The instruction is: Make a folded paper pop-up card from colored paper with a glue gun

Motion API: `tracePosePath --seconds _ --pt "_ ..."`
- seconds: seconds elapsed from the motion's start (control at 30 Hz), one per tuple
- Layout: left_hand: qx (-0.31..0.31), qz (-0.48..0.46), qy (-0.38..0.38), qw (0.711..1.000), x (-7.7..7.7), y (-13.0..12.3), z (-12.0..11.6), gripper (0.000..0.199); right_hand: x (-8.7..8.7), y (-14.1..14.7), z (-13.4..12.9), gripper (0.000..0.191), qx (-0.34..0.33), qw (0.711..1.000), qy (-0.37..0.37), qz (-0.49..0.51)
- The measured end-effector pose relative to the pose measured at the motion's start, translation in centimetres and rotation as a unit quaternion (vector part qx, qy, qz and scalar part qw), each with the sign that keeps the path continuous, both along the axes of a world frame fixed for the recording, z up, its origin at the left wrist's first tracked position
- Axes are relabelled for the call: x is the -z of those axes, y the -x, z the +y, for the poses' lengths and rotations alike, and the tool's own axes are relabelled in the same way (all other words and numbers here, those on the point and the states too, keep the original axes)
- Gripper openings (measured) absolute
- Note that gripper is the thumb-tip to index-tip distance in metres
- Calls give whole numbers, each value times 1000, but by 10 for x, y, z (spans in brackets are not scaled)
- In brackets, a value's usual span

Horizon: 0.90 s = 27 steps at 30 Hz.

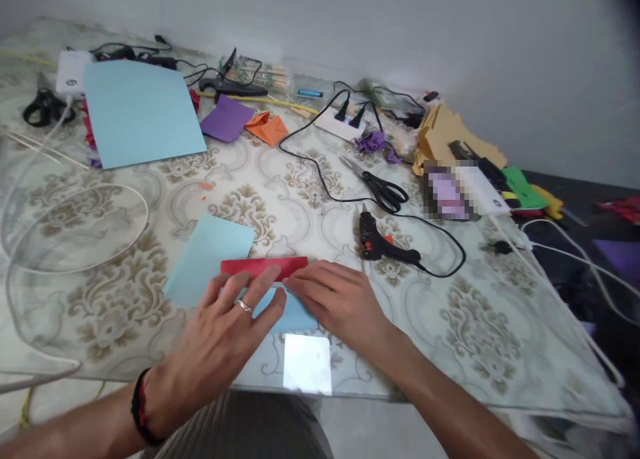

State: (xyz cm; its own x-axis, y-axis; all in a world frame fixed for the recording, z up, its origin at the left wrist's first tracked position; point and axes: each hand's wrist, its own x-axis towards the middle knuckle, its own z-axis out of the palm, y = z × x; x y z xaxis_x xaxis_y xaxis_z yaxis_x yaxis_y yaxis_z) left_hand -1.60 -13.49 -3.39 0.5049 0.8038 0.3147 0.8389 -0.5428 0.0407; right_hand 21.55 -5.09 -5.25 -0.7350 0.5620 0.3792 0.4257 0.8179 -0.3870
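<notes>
A strip of red paper (265,266) lies along the far edge of a light-blue paper (287,312) near the table's front edge. My left hand (233,316), with a ring on one finger, rests over both papers, its fingers bent and spread and the thumb apart. From the other side, my right hand (340,299) has its fingers together, pressed on the right end of the red strip where it meets the blue sheet. My fingers hide part of both papers. Another light-blue paper (210,252) lies beyond my left hand.
A black glue gun (383,239) and black-handled scissors (383,189) lie to the right, with a cord looping around them. A large light-blue sheet (145,112), purple paper (227,118) and orange paper (267,127) are farther back. A white power strip (340,122) stands near the wall.
</notes>
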Motion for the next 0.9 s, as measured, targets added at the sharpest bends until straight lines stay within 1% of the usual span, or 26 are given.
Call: tracePosePath --seconds 0.07,0.13,0.27,0.33,0.4,0.47,0.5,0.53,0.57,0.6,0.63,0.67,0.73,0.83,0.9 --pt "28 10 -5 1000 0 -3 1 38 1 -1 0 21 6 1000 -8 6" --pt "46 13 -8 999 3 -4 2 40 1 -1 0 22 13 1000 -5 6" --pt "51 5 -18 999 12 -3 -2 45 4 3 -3 22 21 1000 12 8" --pt "45 2 -19 999 16 -4 -4 46 3 5 -4 23 21 1000 20 9" --pt "38 1 -17 999 19 -5 -7 47 -4 1 -2 23 12 998 55 15" --pt "31 6 -10 999 20 -7 -8 47 -15 -13 5 29 14 994 111 18" --pt "28 11 -7 1000 20 -8 -9 46 -21 -25 10 34 28 990 137 7" --pt "26 15 -5 1000 20 -9 -9 45 -26 -39 17 34 79 987 139 -4" --pt "24 19 -5 1000 20 -10 -9 44 -29 -55 26 35 136 983 124 -22" --pt "22 22 -6 999 19 -11 -9 42 -30 -71 35 39 187 977 93 -52" --pt "19 22 -9 1000 19 -12 -9 41 -28 -86 44 45 226 968 61 -90" --pt "17 21 -10 1000 20 -12 -9 40 -24 -99 53 51 246 959 46 -133" --pt "14 18 -8 1000 22 -13 -10 40 -11 -118 67 57 256 945 53 -197" --pt "14 15 3 1000 26 -13 -11 39 10 -125 80 56 262 936 58 -227" --pt "18 11 7 1000 28 -13 -13 38 18 -124 84 53 265 936 46 -227"
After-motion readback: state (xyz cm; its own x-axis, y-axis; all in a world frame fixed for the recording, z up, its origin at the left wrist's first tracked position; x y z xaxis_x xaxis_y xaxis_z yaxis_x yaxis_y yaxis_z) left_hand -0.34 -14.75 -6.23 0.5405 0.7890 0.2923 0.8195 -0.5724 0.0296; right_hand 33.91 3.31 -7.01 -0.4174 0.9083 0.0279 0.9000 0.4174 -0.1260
